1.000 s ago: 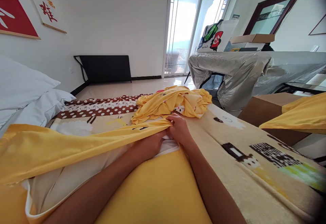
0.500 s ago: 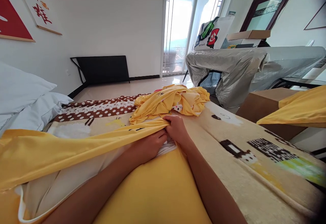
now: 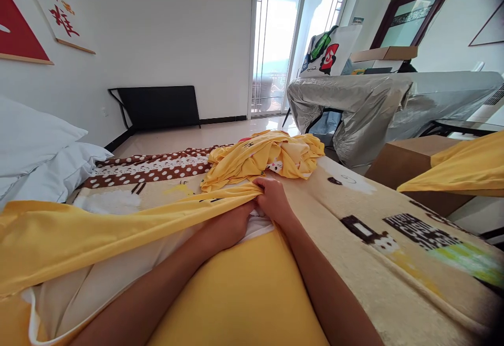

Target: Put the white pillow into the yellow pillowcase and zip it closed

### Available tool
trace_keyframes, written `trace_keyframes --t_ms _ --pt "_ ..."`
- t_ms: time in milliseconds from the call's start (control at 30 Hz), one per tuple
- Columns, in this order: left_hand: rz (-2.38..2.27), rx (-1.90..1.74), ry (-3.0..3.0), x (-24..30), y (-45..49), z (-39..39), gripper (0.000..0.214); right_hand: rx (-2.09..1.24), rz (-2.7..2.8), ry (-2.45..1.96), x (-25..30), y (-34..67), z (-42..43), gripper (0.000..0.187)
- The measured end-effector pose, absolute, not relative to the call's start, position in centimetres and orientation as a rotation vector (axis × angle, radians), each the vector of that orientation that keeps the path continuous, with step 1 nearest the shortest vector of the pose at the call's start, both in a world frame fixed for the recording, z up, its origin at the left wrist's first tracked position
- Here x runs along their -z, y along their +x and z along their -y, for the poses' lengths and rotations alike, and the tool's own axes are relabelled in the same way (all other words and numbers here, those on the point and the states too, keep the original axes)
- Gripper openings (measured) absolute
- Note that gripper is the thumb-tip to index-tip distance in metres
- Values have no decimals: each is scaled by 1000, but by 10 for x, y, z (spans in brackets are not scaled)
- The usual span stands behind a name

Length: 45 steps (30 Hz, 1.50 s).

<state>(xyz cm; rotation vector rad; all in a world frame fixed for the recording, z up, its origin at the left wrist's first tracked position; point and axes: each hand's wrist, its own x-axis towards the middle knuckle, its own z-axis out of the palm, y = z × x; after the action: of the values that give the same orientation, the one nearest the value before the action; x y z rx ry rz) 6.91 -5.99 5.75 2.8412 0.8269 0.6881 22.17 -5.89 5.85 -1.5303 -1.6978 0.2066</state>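
My right hand (image 3: 274,198) is closed on the gathered edge of a yellow fabric cover (image 3: 165,219), which stretches taut to the left. Just left of it, my left hand (image 3: 235,224) reaches in below that edge, its back rounded. Its fingertips are tucked under the fabric, so what they grip is hidden. White cloth (image 3: 258,226) shows between the two wrists. A smooth yellow panel (image 3: 244,288) of the cover lies between my forearms, and a white-trimmed edge (image 3: 34,317) curves at lower left. Beyond my hands rests a crumpled yellow printed cloth (image 3: 263,158).
A beige patterned blanket (image 3: 378,278) covers the bed. White pillows (image 3: 43,151) lie at left. To the right are a cardboard box (image 3: 413,157), hanging yellow fabric (image 3: 457,170) and a table under silver sheeting (image 3: 366,104). A black folded panel (image 3: 159,107) leans on the far wall.
My left hand has slid slightly further under the yellow edge, and its fingers, partly seen before, are now covered. My right hand keeps its grip in nearly the same place.
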Motion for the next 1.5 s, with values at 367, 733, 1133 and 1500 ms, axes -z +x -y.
trace_keyframes --t_ms 367,733,1133,1500 --pt "-725 -602 2841 -64 62 61 48 -325 1691 -1461 -57 222 58 28" --pt "-697 -576 2808 -63 63 60 46 -334 1818 -1570 -63 227 62 22" --pt "-613 -515 2926 -63 62 61 43 -415 1779 -1484 -57 224 59 11" --pt "-665 -609 2780 -62 66 60 47 -393 1760 -1494 -58 224 58 14"
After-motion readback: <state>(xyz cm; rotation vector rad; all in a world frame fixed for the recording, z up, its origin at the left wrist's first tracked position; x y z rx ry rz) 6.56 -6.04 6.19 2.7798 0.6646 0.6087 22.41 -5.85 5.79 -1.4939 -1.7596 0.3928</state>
